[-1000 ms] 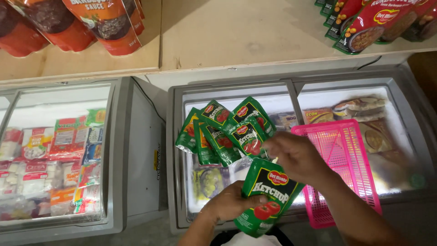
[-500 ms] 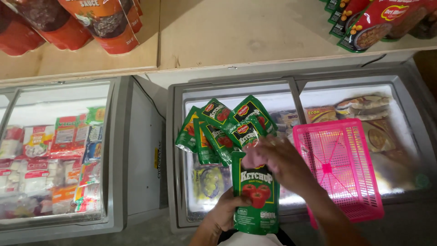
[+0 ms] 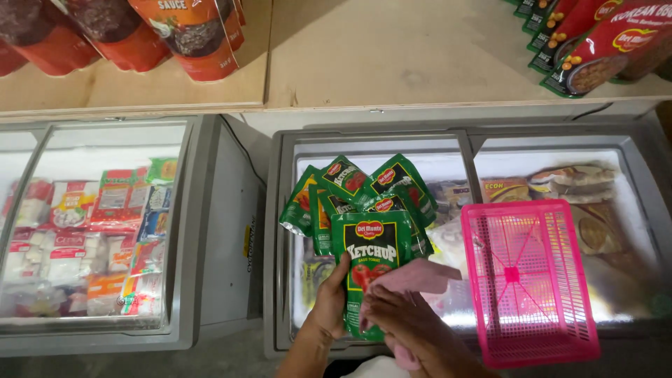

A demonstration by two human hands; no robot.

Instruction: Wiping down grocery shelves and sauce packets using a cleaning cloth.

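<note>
Green ketchup pouch (image 3: 371,262) upright in front of us, over the glass lid of the right chest freezer (image 3: 280,231). Our left hand (image 3: 329,308) has its grip closed on the pouch's lower left edge, thumb on the front face. Our right hand (image 3: 402,325) presses a pink cloth (image 3: 416,276) against the pouch's lower right; its grip is closed on the cloth. Just behind the pouch, a fanned stack of green pouches (image 3: 364,189) lies on the same lid, touching its top. Pink plastic basket (image 3: 528,276) sits on the lid to the right, near the cloth. Frozen packs visible under the glass. Second freezer (image 3: 189,231) to the left holds red and white packs. Wooden shelf (image 3: 392,63) above carries red sauce pouches (image 3: 189,31) at both ends.
</note>
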